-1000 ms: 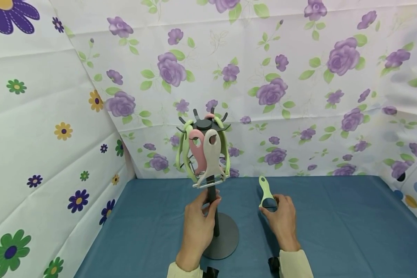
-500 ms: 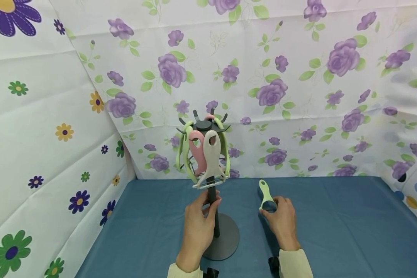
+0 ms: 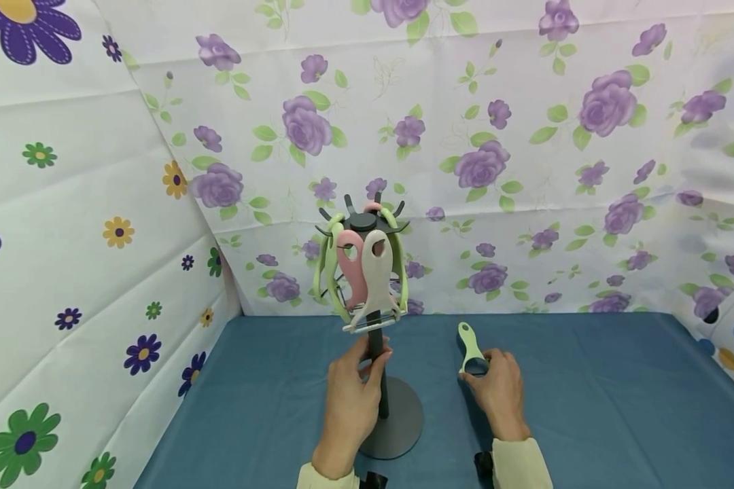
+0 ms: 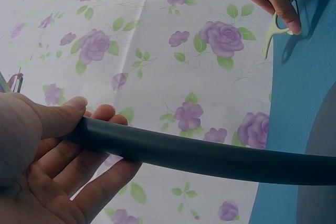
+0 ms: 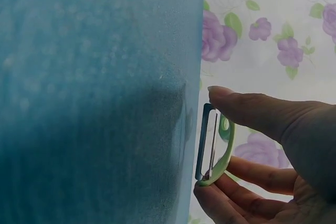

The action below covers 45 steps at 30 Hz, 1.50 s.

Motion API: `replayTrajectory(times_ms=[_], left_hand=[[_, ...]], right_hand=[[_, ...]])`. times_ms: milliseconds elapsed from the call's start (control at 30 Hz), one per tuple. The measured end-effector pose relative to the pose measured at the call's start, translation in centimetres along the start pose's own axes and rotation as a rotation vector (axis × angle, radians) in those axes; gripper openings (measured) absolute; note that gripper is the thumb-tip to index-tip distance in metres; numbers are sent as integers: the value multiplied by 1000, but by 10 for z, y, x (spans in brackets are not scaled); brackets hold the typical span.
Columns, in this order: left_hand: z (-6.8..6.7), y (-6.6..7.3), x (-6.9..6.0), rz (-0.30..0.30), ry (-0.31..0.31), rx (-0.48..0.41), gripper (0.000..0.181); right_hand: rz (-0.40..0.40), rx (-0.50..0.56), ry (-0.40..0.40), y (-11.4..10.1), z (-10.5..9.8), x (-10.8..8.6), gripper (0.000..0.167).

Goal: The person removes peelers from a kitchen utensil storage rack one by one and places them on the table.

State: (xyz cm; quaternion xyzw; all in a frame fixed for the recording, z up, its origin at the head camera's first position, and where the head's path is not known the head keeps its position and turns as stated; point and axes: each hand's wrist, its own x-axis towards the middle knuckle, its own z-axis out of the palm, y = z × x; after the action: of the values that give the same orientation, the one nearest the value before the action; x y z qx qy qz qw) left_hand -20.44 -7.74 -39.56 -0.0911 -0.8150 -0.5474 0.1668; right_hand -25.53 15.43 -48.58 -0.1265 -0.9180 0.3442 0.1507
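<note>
My left hand grips the black pole of an upright stand, thumb and fingers around it below the hanging tools. From the stand's hooked top hang several Y-shaped peelers: a pink peeler, a white peeler and light green peelers. To the right, my right hand pinches another light green peeler by its blade end, the handle pointing away from me. In the right wrist view, thumb and fingers hold the two sides of its head, with the metal blade between them.
The stand's round dark base rests on a blue cloth-covered table. White floral sheets rise behind the table and along its sides. A shadow lies under the right hand.
The handle of the peeler in my right hand has dipped slightly. Both hands keep their holds, and the whole head view has shifted a little.
</note>
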Motion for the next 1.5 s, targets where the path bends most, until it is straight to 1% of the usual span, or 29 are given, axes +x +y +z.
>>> replayTrajectory(times_ms=[133,233,433,567,633,800,1100,1267,1500], left_hand=[[1,1,0,-3,5,-4,18],[0,0,-1,-4,-6,-9,18],[-5,-6,-7,-41,-17,6,18],[-6,-7,-7,-38,-23,13,18],[-5,-6,-6,-30,-27,6,19],[-3,-3,-4,-13,-15,-8,18],[-2,-1,-2,-5,-6,-1,19],[-1,-1,-1,-2,-5,-1,19],[0,-1,0,-3,-5,0,19]], right_hand=[[15,-3,-17,1,0,1,58],[14,-21,-18,2,2,2,57],[43,-88,-80,2,11,-3,60],[64,-77,-89,3,13,-3,59],[69,-82,-89,3,12,-2,59],[70,-90,-103,2,9,2,60],[76,-99,-105,2,5,6,63],[92,-109,-141,1,1,6,65],[67,-133,-174,-2,-5,7,62]])
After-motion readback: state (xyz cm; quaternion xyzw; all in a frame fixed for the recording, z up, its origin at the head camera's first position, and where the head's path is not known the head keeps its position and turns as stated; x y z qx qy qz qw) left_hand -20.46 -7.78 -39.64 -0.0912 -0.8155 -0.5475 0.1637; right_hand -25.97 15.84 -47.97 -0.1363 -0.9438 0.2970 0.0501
